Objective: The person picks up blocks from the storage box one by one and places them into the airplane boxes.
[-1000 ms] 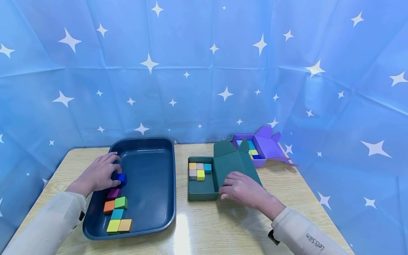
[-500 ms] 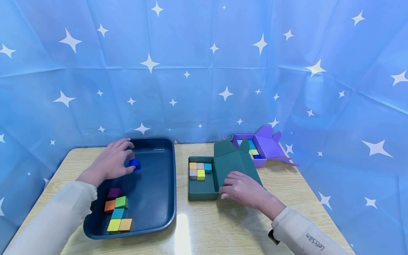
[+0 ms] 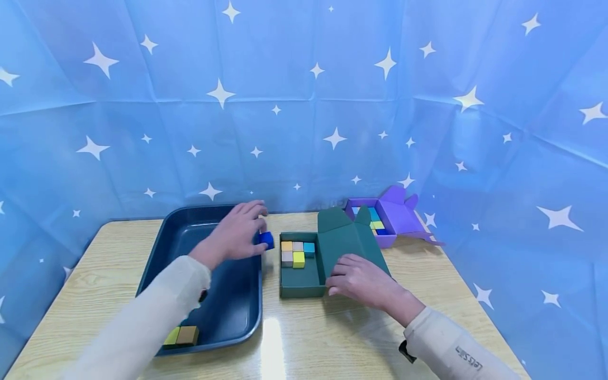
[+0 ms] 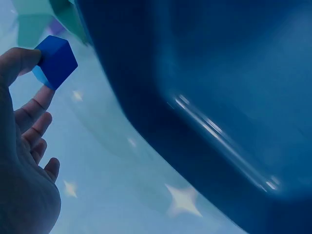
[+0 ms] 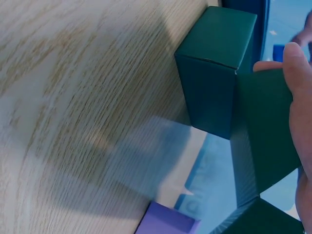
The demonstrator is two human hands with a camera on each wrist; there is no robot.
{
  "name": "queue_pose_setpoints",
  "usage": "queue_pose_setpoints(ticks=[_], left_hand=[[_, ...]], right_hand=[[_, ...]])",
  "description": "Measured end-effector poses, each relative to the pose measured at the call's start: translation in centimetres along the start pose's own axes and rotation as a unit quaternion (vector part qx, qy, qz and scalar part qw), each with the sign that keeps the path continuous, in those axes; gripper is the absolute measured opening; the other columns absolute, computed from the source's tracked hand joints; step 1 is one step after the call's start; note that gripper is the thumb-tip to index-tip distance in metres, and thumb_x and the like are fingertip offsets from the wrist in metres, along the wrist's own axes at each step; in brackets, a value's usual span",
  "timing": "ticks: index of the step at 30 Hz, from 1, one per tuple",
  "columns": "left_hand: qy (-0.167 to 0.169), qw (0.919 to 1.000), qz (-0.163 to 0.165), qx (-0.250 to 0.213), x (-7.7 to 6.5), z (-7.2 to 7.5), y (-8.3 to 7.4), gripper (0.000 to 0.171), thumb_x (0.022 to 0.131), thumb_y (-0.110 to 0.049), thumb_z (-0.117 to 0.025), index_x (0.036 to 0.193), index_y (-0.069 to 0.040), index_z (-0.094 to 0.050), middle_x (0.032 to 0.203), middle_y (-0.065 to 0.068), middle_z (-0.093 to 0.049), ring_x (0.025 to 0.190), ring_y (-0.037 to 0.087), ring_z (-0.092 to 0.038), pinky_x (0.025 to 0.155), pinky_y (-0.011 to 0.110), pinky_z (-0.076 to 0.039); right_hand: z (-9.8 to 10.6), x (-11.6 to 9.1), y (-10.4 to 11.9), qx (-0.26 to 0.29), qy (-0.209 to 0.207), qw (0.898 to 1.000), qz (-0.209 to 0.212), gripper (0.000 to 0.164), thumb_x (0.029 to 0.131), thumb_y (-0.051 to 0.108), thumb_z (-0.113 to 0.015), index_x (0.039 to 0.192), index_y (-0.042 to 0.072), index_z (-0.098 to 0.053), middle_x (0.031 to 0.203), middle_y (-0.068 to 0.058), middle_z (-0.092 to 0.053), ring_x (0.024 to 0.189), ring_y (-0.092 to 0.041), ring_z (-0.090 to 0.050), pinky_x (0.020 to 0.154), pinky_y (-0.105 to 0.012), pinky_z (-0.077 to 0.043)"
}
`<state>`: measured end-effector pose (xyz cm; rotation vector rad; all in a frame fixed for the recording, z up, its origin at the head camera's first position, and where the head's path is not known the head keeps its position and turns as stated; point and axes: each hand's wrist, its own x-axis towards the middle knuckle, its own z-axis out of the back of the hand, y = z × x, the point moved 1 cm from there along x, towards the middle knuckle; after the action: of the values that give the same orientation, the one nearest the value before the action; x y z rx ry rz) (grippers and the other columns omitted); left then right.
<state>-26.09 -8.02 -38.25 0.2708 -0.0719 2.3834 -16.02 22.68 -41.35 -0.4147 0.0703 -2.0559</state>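
Note:
Between thumb and fingertips, my left hand [image 3: 233,235] pinches a blue cube [image 3: 267,240] above the gap between the dark blue tray [image 3: 233,301] and the green box [image 3: 302,292]. The left wrist view shows the thumb on one side of the cube [image 4: 57,61], a finger on the other. Five-sided view aside, the box's lid [image 3: 349,240] lies folded back to the right. At its front edge my right hand [image 3: 363,283] grips the lid, with the thumb on one face in the right wrist view. Inside the box are several cubes, including a yellow cube [image 3: 298,259] and a teal cube [image 3: 309,249].
A purple box [image 3: 387,241] with several cubes stands behind the green one, its lid folded right. An orange cube [image 3: 187,335] and a yellow-green cube [image 3: 171,336] lie at the tray's near end. My left sleeve [image 3: 157,311] hides part of the tray.
My left hand has lifted the blue cube from the tray's left side and carried it right, past the tray's right rim. The right hand stays at the green lid.

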Motion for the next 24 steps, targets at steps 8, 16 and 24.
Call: queue_pose_setpoints(ticks=[8, 16, 24], left_hand=[[0.034, 0.9989, -0.029, -0.015, 3.9, -1.5, -4.3, 0.028, 0.086, -0.046, -0.065, 0.095, -0.019, -0.07, 0.14, 0.001, -0.052, 0.146, 0.023, -0.028, 0.122, 0.044, -0.024], [0.064, 0.997, -0.035, -0.026, 5.9, -3.9, -6.5, 0.027, 0.087, -0.043, -0.063, 0.096, -0.019, -0.071, 0.14, 0.001, -0.051, 0.145, 0.023, -0.029, 0.122, 0.044, -0.025], [0.099, 0.9941, -0.042, 0.012, 6.5, -6.2, -7.9, 0.042, 0.089, -0.049, -0.06, 0.112, -0.016, -0.071, 0.145, 0.002, -0.048, 0.146, 0.023, -0.027, 0.123, 0.043, -0.025]], right_hand=[[0.2, 0.2, -0.1, 0.002, 0.028, 1.0, -0.005, 0.029, 0.098, 0.042, -0.053, 0.099, 0.024, -0.075, 0.092, 0.012, -0.072, 0.091, -0.009, -0.063, 0.095, -0.031, -0.053], [0.3, 0.0, -0.1, 0.0, 0.037, 0.999, -0.013, 0.03, 0.098, 0.043, -0.052, 0.1, 0.024, -0.076, 0.094, 0.011, -0.073, 0.092, -0.01, -0.063, 0.097, -0.032, -0.052], [0.1, 0.0, -0.1, -0.001, 0.025, 1.0, -0.006, 0.031, 0.098, 0.043, -0.051, 0.099, 0.024, -0.075, 0.092, 0.011, -0.072, 0.091, -0.01, -0.063, 0.096, -0.032, -0.052]])
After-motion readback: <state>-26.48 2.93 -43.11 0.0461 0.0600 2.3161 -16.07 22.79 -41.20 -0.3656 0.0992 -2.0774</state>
